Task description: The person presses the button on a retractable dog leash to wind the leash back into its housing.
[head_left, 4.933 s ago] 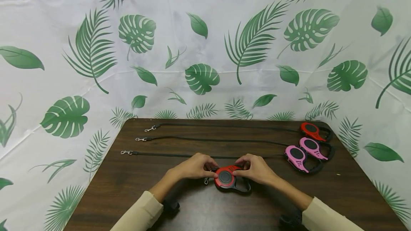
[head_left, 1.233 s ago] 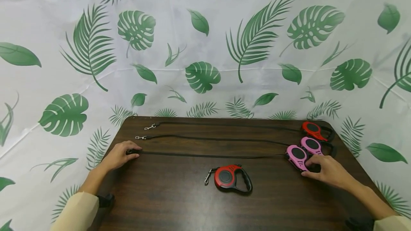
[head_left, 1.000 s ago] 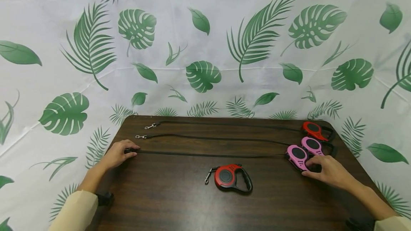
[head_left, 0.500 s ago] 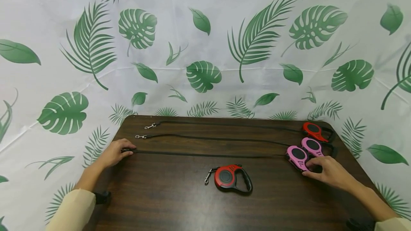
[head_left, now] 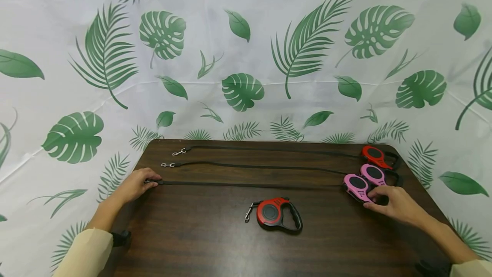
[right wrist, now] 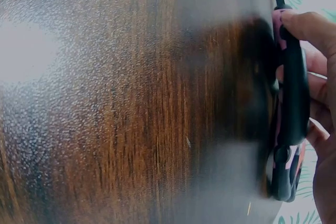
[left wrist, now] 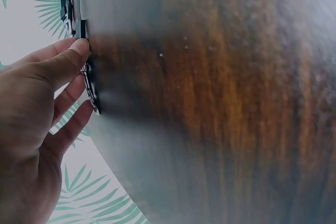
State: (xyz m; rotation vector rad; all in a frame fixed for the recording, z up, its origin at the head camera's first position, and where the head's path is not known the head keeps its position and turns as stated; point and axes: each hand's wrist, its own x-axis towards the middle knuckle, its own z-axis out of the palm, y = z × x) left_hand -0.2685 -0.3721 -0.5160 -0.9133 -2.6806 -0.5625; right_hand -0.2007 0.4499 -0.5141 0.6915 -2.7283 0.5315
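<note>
In the head view my left hand pinches the clip end of the nearest black leash strap. The left wrist view shows thumb and forefinger on the black end piece, with the metal snap clip below them. At the right my right hand grips the near pink retractable leash by its handle side; in the right wrist view its black handle stands edge-on beside the fingers. That strap runs nearly straight between both hands. Front and centre, a red retractable leash lies untouched, its strap wound in.
Behind lie a second pink leash and another red leash, their straps drawn out leftward to metal clips. The dark wooden table ends at a leaf-print cloth.
Both hands have left the centre red leash: the left went to the near strap's clip, the right to the near pink leash. Lately the left hand has edged leftward with the clip.
</note>
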